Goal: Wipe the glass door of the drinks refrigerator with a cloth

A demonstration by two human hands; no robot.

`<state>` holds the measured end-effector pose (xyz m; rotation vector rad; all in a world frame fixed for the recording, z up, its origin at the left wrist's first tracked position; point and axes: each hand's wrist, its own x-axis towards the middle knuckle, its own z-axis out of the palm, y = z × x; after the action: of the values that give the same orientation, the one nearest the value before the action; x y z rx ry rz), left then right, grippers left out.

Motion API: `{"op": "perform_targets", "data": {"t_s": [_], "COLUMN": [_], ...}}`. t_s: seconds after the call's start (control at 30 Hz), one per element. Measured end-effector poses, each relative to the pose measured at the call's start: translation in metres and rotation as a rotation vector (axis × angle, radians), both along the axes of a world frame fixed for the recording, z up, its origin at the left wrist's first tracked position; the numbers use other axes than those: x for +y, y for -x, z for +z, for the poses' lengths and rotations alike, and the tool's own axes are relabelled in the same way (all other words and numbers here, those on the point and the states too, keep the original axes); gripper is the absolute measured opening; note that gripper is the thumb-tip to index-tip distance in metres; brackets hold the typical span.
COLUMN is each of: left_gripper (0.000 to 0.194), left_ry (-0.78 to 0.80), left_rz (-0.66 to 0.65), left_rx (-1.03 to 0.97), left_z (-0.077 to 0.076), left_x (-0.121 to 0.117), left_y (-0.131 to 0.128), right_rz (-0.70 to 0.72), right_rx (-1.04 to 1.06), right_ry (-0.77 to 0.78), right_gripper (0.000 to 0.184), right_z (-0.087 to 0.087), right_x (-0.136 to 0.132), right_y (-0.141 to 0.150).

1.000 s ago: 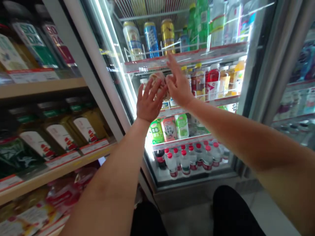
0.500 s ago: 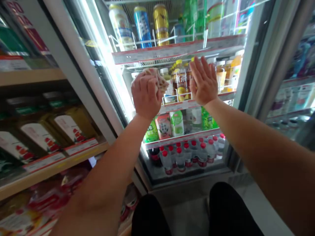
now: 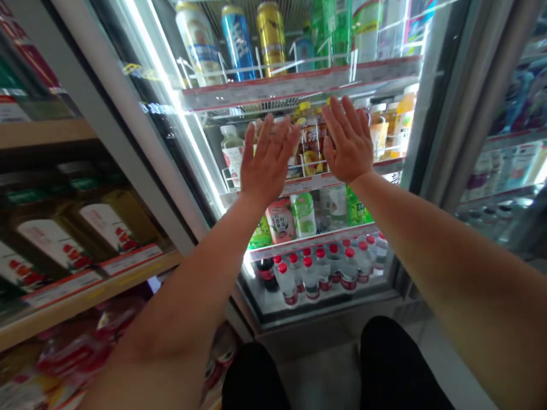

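My left hand [image 3: 267,159] is raised in front of the lit drinks fridge, palm forward, with its fingers stretched out and spread. A pale patch shows between those fingers; whether it is the cloth, pressed under the palm, I cannot tell. My right hand [image 3: 349,139] lies flat against the glass door to the right, fingers extended, holding nothing visible. Behind the hands, through the glass, stand tea bottles with yellow caps [image 3: 311,145] and juice bottles [image 3: 404,125].
Beer cans [image 3: 273,37] fill the shelf above. Cartons [image 3: 303,215] and red-capped water bottles [image 3: 311,279] stand lower down. A wooden shelf [image 3: 98,293] with dark bottles is at the left; a metal door frame [image 3: 461,102] runs along the right. My knees [image 3: 256,373] are below.
My left hand has gone from gripping a crumpled patterned cloth to spread fingers, and the cloth is now mostly or wholly hidden. My right hand stays flat; the view has shifted slightly.
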<state>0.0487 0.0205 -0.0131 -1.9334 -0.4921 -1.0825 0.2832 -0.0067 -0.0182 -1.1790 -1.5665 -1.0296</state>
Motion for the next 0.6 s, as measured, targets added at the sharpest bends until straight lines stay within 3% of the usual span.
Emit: {"op": "perform_targets", "data": {"t_s": [0.07, 0.13, 0.2, 0.27, 0.33, 0.47, 0.53, 0.6], "left_gripper": [0.063, 0.060, 0.056, 0.055, 0.055, 0.053, 0.053, 0.054], "left_ry": [-0.029, -0.053, -0.063, -0.075, -0.090, -0.091, -0.093, -0.092], "left_rz": [-0.017, -0.024, -0.032, -0.041, -0.051, -0.045, -0.047, -0.066], "left_rx": [-0.097, -0.089, 0.025, 0.157, 0.189, 0.008, -0.027, 0.034], "left_z": [0.003, -0.008, -0.024, -0.030, -0.020, 0.010, 0.006, -0.009], "left_x": [0.003, 0.003, 0.002, 0.001, 0.004, 0.008, 0.006, 0.002], "left_y": [0.008, 0.014, 0.020, 0.029, 0.038, 0.049, 0.049, 0.046], "right_rz": [-0.003, -0.009, -0.010, 0.000, 0.010, 0.007, 0.002, 0.005], "right_rx": [-0.008, -0.025, -0.035, -0.033, -0.022, -0.026, -0.030, -0.027], "right_ry": [-0.003, -0.021, -0.043, -0.057, -0.059, -0.040, -0.034, -0.034], "right_gripper": [0.062, 0.063, 0.063, 0.063, 0.063, 0.063, 0.063, 0.063], "right_z": [0.000, 0.000, -0.001, -0.001, -0.002, -0.002, -0.002, -0.002], "right_x": [-0.001, 0.000, 0.002, 0.004, 0.005, 0.005, 0.005, 0.006], "right_y": [0.000, 0.000, 0.000, -0.001, -0.002, -0.003, -0.003, -0.003]}}
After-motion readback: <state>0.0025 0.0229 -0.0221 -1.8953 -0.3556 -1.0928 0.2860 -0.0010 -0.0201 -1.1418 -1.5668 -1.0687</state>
